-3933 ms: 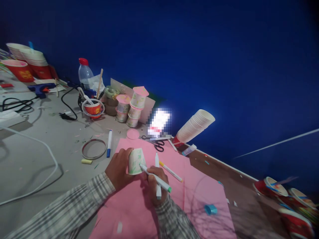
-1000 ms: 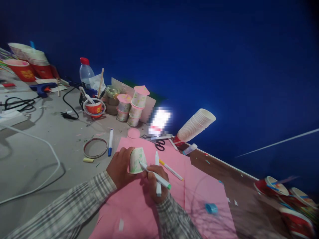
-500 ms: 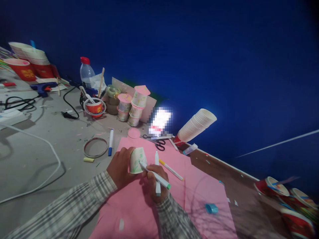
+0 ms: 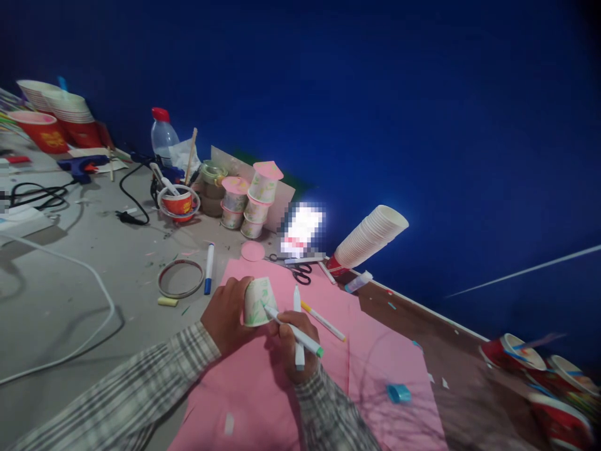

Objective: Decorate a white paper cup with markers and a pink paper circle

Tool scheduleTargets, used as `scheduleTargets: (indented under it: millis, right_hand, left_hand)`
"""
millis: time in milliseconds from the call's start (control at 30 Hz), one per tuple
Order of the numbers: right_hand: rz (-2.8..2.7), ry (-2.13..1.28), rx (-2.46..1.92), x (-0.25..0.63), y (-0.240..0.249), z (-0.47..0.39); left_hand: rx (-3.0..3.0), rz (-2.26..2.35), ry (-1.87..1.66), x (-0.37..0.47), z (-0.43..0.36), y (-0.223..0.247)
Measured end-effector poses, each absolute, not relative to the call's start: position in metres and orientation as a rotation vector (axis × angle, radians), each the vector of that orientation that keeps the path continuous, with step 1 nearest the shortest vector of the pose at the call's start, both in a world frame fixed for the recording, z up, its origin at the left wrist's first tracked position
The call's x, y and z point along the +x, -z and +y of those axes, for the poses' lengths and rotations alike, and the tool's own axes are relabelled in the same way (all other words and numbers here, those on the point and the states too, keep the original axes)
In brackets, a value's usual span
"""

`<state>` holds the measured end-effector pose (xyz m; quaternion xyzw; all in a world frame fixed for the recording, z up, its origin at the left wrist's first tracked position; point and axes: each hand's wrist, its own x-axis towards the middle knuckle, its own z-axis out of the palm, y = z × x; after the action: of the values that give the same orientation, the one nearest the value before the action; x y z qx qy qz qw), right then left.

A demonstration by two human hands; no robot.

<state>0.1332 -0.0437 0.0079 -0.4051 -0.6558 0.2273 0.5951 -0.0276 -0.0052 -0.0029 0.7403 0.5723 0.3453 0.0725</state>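
Note:
A white paper cup (image 4: 257, 300) with green leaf-like marks is gripped by my left hand (image 4: 228, 313) over pink paper (image 4: 375, 341). The cup stands with its wide rim downward, slightly tilted. My right hand (image 4: 297, 341) is closed on a green marker (image 4: 303, 338), whose tip touches the cup's side. A second white marker (image 4: 297, 300) is also held in the right hand, pointing away from me. On the paper just right of that hand lies a yellow marker (image 4: 326, 322). Parts of the fingers behind the cup are hidden.
Scissors (image 4: 302, 273), a lit phone (image 4: 302, 228) and a leaning stack of paper cups (image 4: 370, 238) are beyond my hands. Decorated cup towers (image 4: 257, 203) stand behind. A tape ring (image 4: 180, 279) and blue marker (image 4: 209, 269) lie left; red cups (image 4: 561, 416) sit far right.
Both hands keep their hold. The right hand and its markers have shifted very slightly to the right; the cup has barely moved.

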Motion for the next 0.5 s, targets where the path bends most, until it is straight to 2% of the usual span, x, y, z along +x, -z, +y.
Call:
scheduleTargets:
  millis: [500]
  right_hand:
    - [-1.484, -0.500, -0.965, 0.130, -0.019, -0.042]
  left_hand:
    - [2.176, 1.720, -1.045, -0.027, -0.005, 0.000]
